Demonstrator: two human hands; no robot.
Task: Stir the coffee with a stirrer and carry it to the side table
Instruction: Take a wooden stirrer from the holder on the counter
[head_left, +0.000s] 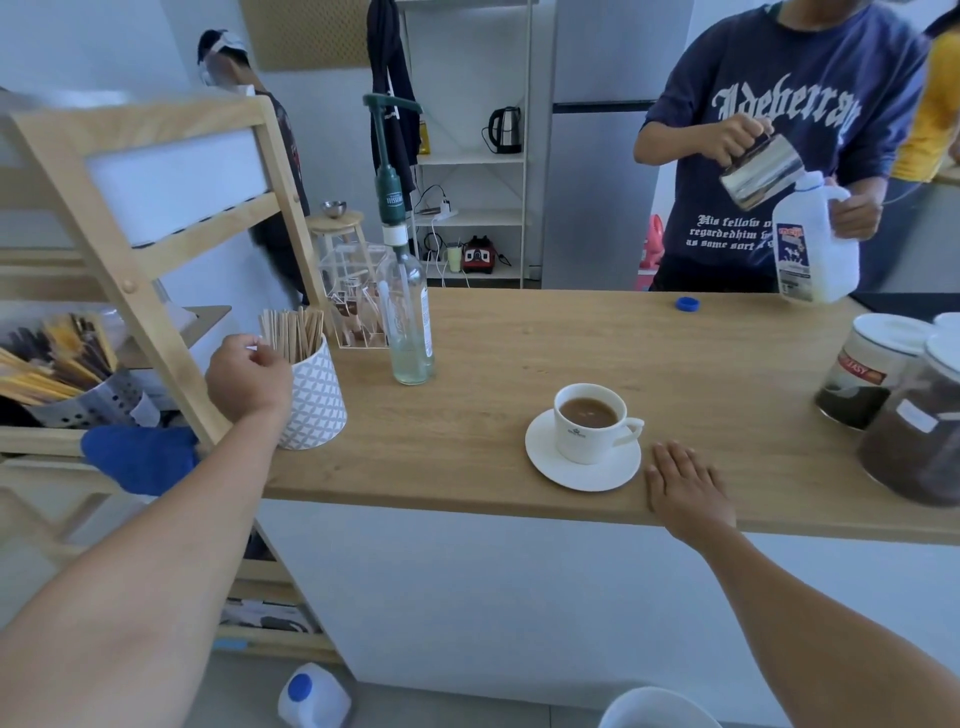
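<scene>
- left hand (249, 379) curled at the stirrers (293, 332) in the white holder (314, 405), left desk (519, 338) edge; can't tell if it's pinching one
- right hand (685, 486) flat, fingers spread, near edge
- coffee cup (589, 421) on saucer (582, 467) beside it, pretty full, breakable. I'd carry by the saucer, level
</scene>
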